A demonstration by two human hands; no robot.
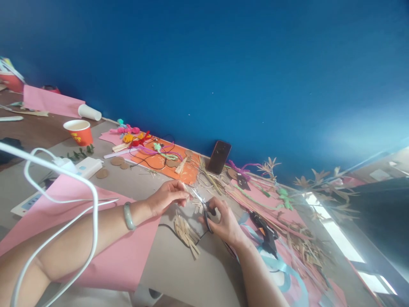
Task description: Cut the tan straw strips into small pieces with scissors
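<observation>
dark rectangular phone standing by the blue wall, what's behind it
Behind the dark phone rises the blue wall; whatever props the phone up, and anything directly at its back, is hidden.

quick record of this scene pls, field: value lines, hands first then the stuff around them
left hand: fingertips drawn together by the blade tips; anything pinched is too small to tell
right hand: holds scissors by the dark handles, blades toward the left hand
wrist: pale green bangle, left arm
below hands: pale strips in a loose pile
under left forearm: pink sheet
right side: dark glue gun
back: phone propped against blue wall
far left: red cup, upright
</observation>
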